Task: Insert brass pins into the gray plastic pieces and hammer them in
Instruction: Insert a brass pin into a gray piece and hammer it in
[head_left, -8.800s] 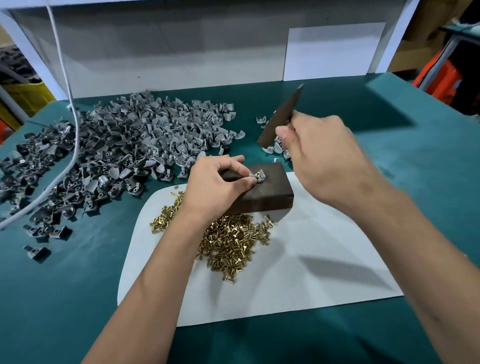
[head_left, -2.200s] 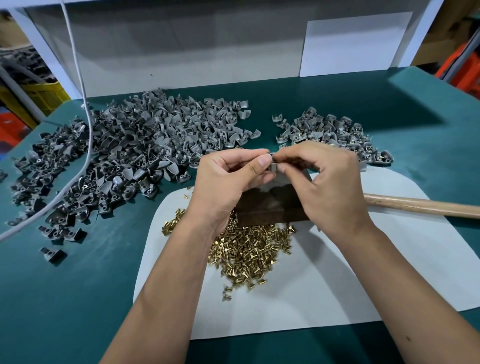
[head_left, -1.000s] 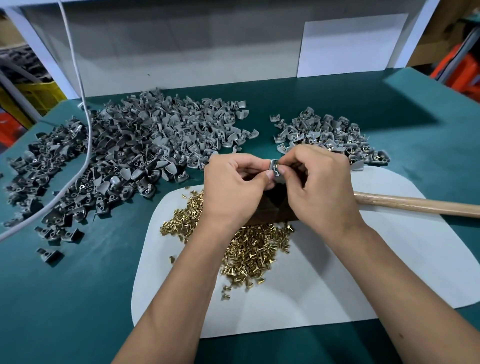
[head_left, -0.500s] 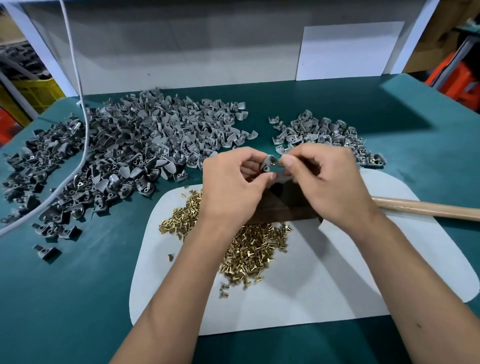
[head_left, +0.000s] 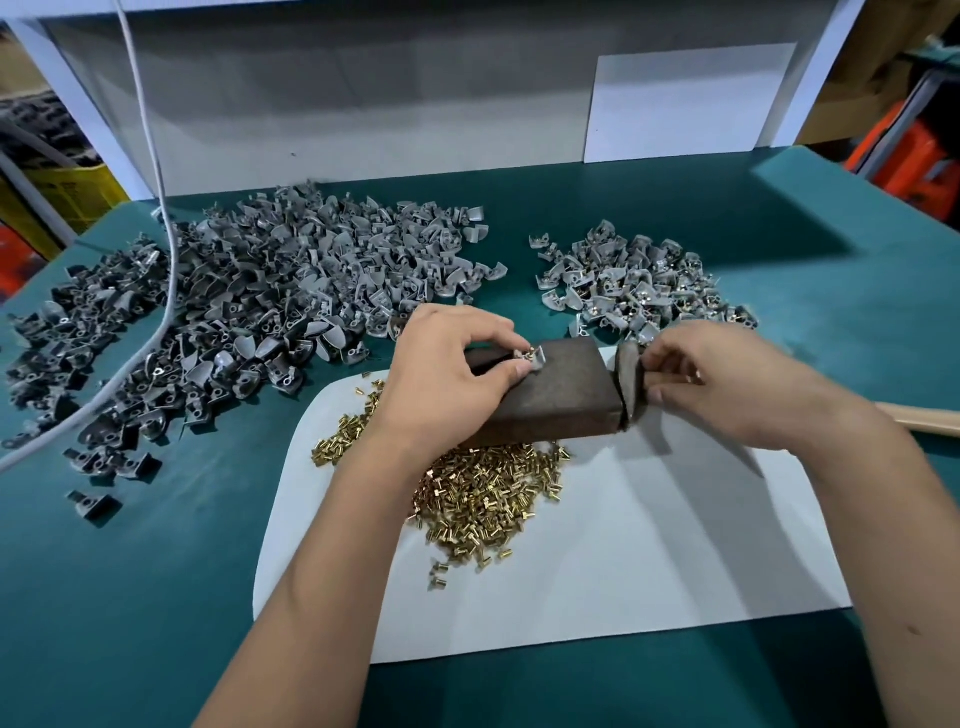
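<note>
My left hand (head_left: 447, 382) pinches a gray plastic piece (head_left: 535, 357) with a brass pin in it and holds it down on top of the dark metal block (head_left: 558, 392). To the right of the block, my right hand (head_left: 727, 382) curls round the hammer (head_left: 629, 387) just behind its dark head, which lies against the block's right end. The wooden handle (head_left: 930, 418) runs out to the right. A heap of loose brass pins (head_left: 488, 491) lies on the white sheet (head_left: 649, 561) in front of the block.
A large pile of gray plastic pieces (head_left: 249, 301) covers the green table's left side, with a white cable (head_left: 156, 218) draped over it. A smaller pile of pieces with pins (head_left: 634, 280) lies behind the block on the right. A white wall stands at the back.
Both hands were together fitting a pin into a piece above the block. Now my left hand has set the piece on the block and my right hand has moved right onto the hammer.
</note>
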